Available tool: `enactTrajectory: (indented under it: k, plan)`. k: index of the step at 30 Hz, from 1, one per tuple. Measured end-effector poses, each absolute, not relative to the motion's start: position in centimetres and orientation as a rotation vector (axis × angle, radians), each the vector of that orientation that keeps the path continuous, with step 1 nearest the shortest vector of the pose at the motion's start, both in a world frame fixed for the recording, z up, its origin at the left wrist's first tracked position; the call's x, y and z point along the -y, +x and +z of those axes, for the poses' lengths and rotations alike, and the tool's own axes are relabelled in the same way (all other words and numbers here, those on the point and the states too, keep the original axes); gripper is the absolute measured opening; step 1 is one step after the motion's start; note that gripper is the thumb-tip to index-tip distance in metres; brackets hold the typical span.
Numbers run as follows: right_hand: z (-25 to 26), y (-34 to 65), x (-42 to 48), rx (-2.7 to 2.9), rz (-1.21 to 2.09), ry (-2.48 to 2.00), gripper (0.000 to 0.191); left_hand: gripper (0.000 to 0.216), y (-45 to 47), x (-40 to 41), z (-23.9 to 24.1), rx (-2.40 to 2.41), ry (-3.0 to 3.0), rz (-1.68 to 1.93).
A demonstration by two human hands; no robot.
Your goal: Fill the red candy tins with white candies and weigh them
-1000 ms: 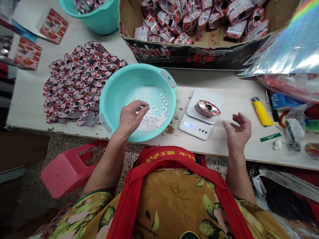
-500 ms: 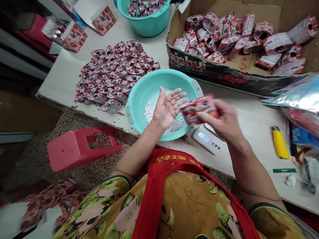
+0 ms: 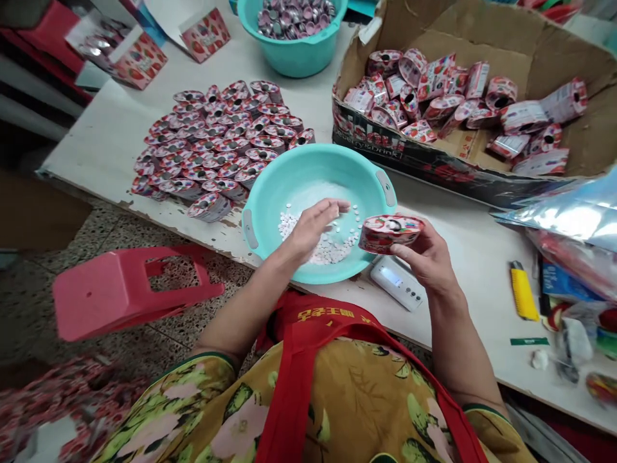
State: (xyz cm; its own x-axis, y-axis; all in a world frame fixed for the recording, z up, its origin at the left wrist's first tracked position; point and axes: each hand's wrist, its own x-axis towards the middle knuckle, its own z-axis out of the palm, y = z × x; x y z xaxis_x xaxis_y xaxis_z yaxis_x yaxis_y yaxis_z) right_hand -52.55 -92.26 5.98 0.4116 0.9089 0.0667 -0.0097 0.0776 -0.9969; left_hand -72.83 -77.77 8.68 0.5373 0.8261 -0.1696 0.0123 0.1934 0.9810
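My right hand (image 3: pixel 429 260) grips a small oval carton (image 3: pixel 393 239) with red strawberry print, its top with a round hole facing up; something pale shows at the hole. It is over the right rim of a turquoise basin (image 3: pixel 255 199). Small white tablets (image 3: pixel 332 249) lie loose on the basin's bottom. Inside the basin, above the tablets, is my left hand (image 3: pixel 311 231), turned on its side with fingers stretched out and slightly bent. Its palm is partly hidden, so I cannot tell whether any tablets lie in it. A white digital scale (image 3: pixel 398 283) stands beneath the carton.
Rows of similar cartons (image 3: pixel 216 141) stand left of the basin. A large cardboard box (image 3: pixel 434 170) behind holds more. A second turquoise basin (image 3: pixel 299 54) contains small metallic caps. A yellow cutter (image 3: pixel 523 292) lies at right; a red stool (image 3: pixel 106 292) is on the floor.
My left hand has turned from palm up to its side and sunk lower in the basin. The carton has tilted, so its holed top now faces up. The view has shifted slightly.
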Motion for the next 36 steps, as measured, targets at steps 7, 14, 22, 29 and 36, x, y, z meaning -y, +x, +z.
enactTrajectory:
  k: [7,14,22,29,36]
  plan:
    - [0.5,-48.1,99.4,0.756,0.267,-1.718,0.055,0.039,-76.3,75.6,6.3,-1.048,1.850,0.722]
    - [-2.5,-46.4,101.3,0.751,0.257,-1.831,0.062,0.033,-75.5,76.6,6.6,-0.998,1.874,0.655]
    - [-3.6,-44.8,105.6,0.315,-0.092,-1.743,0.051,0.018,-76.3,75.8,6.5,-1.077,1.959,0.800]
    - [-6.2,-44.7,108.8,0.076,-0.148,-1.763,0.046,0.025,-75.2,76.7,7.9,-1.092,1.950,0.699]
    - [-7.3,-45.8,109.4,0.048,-0.131,-1.736,0.043,0.022,-72.0,78.3,10.0,-0.898,2.100,0.630]
